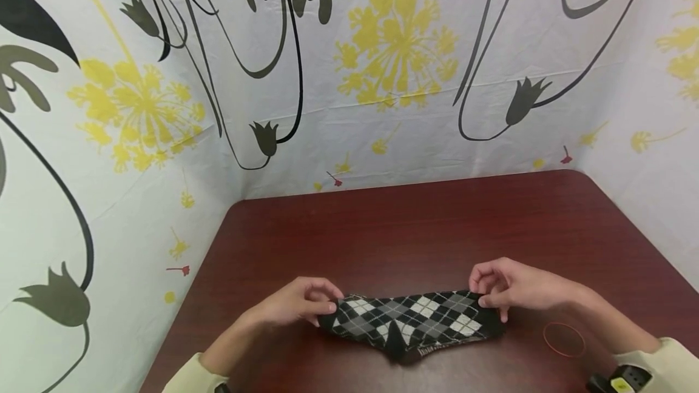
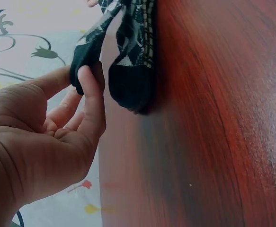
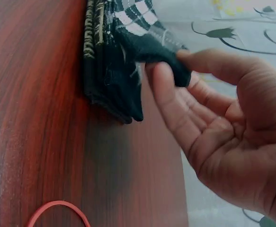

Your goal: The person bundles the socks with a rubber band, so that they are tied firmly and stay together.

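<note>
Black, grey and white argyle socks (image 1: 406, 323) lie stretched sideways near the front of the table, layered over one another. At their left end, my left hand (image 1: 300, 302) pinches a black tip of the upper sock between thumb and finger. My right hand (image 1: 505, 287) pinches the black right end the same way. The left wrist view shows that tip lifted in the left hand (image 2: 48, 123), apart from another black sock end (image 2: 130, 87) below. Beneath the end lifted by the right hand (image 3: 223, 123), more black sock ends (image 3: 114, 94) rest on the table.
A thin red rubber band (image 1: 565, 355) lies on the dark red wooden table (image 1: 404, 229), right of the socks and close to the right forearm. White cloth (image 1: 349, 150) with flower prints hangs behind the table and along both its sides.
</note>
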Motion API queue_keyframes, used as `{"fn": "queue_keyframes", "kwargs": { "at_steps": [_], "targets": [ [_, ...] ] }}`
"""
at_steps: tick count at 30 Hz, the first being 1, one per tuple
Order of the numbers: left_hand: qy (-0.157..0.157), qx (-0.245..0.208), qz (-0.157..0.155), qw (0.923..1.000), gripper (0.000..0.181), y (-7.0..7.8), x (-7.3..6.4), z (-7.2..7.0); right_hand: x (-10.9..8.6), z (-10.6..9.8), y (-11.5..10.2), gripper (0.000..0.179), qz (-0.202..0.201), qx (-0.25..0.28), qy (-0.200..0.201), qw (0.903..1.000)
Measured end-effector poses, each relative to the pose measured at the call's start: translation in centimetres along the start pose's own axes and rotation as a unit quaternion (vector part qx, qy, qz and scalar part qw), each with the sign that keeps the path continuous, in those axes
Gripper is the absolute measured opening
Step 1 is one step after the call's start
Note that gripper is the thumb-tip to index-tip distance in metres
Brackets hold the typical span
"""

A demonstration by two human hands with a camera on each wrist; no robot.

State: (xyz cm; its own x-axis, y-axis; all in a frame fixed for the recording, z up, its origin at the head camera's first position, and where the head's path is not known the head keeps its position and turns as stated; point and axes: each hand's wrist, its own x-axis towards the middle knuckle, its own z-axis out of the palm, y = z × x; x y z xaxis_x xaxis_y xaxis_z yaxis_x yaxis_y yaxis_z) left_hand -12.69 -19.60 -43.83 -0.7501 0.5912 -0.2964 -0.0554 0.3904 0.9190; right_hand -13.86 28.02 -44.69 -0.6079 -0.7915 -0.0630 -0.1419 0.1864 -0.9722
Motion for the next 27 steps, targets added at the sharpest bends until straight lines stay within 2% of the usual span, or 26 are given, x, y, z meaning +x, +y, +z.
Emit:
{"fn": "queue_keyframes", "kwargs": {
  "at_steps": [6,15,19,27],
  "targets": [
    [0.002,0.016,0.007,0.9998,0.024,-0.6,0.4,0.1,0.1,0.4,0.2,0.016,0.021,-0.058,0.055,0.9966],
    [0.009,-0.018,0.015,0.9997,0.022,-1.1,0.3,-0.4,0.0,0.7,-0.1,0.010,0.077,-0.117,0.121,0.9827],
    [0.010,-0.009,0.020,0.9997,0.019,-1.2,0.4,-0.3,0.0,0.8,-0.1,0.010,0.091,-0.132,0.131,0.9784],
    [0.015,0.022,0.024,0.9993,0.018,-1.2,0.5,-0.4,-0.1,0.8,0.0,0.012,0.092,-0.138,0.126,0.9781]
  ]
}}
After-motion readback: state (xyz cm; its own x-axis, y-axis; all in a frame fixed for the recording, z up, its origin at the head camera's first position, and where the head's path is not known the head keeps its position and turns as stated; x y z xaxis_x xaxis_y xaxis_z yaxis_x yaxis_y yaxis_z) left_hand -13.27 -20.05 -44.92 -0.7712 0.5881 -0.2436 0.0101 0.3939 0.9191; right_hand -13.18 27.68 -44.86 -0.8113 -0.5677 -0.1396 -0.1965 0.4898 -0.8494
